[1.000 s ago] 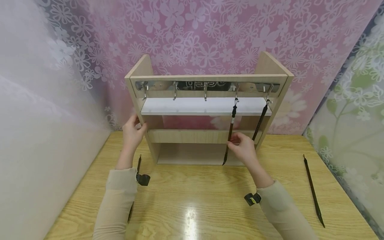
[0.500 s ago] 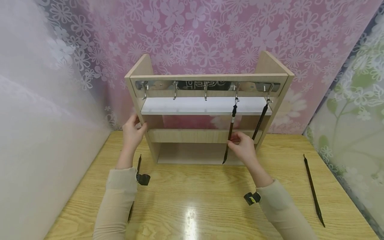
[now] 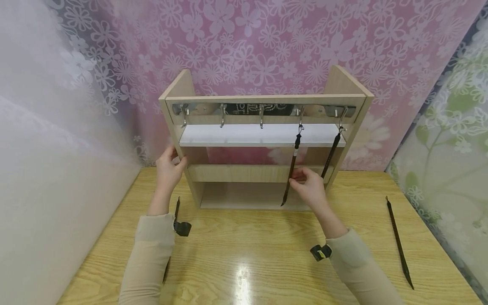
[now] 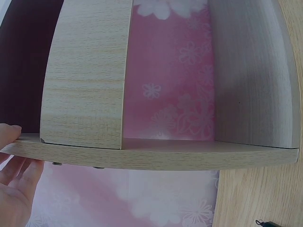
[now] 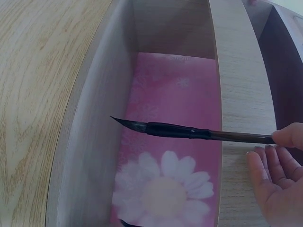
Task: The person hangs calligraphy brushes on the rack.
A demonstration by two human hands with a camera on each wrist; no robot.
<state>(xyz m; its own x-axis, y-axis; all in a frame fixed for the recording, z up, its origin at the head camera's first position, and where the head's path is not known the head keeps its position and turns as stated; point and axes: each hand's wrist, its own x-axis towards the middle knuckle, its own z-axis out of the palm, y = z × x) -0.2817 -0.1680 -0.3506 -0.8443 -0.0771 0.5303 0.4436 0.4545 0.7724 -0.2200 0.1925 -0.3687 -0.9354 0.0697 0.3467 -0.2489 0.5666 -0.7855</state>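
A calligraphy brush [image 3: 293, 161] with a brown handle hangs by its loop from the fourth hook of a wooden rack [image 3: 240, 173]. My right hand [image 3: 309, 186] pinches its handle between thumb and fingers; in the right wrist view the dark tip [image 5: 130, 124] points away from the hand. Just right of it, a darker brush [image 3: 331, 154] hangs from the last hook, its lower end behind my hand. My left hand [image 3: 169, 168] grips the rack's left side panel, thumb inside and fingers outside, as the left wrist view shows [image 4: 19, 189].
Three other hooks along the metal strip [image 3: 242, 109] bear nothing. One brush [image 3: 398, 243] lies on the table [image 3: 248, 245] at the right. Another brush [image 3: 177, 207] lies at the left, partly under my left forearm. Flowered walls stand behind and beside the rack.
The hanging brush's tip has swung slightly left while my right hand keeps its pinch. My left hand stays on the side panel.
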